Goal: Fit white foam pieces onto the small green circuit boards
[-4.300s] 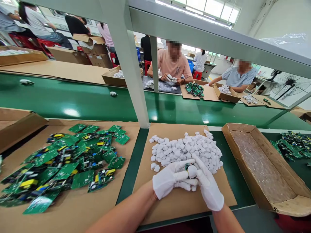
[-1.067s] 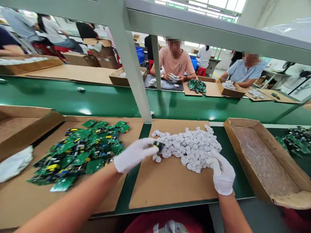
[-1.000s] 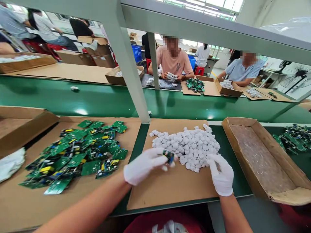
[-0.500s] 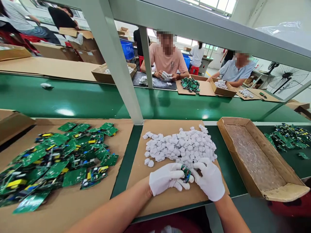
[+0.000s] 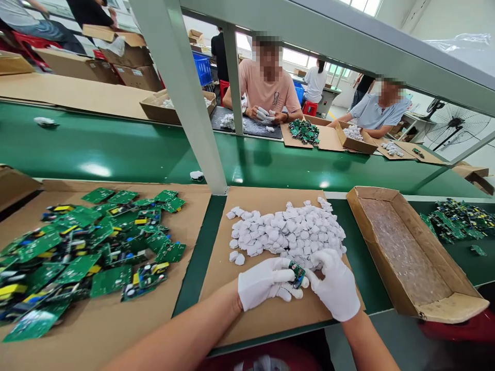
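Observation:
Both my hands wear white gloves and meet over the near edge of a cardboard sheet. My left hand pinches a small green circuit board between thumb and fingers. My right hand is closed against the board's right side, pressing a small white piece to it. Just beyond my hands lies a pile of white plastic pieces. A heap of green circuit boards covers the cardboard to my left.
An open cardboard box lined with clear plastic stands at the right, more boards beyond it. A grey post rises behind the pile. A green conveyor belt carries white pieces. Two people work across it.
My left hand carried a circuit board from the left heap to the middle. My right hand came off the white pile and closed onto the board. Since half a second ago the hands barely moved.

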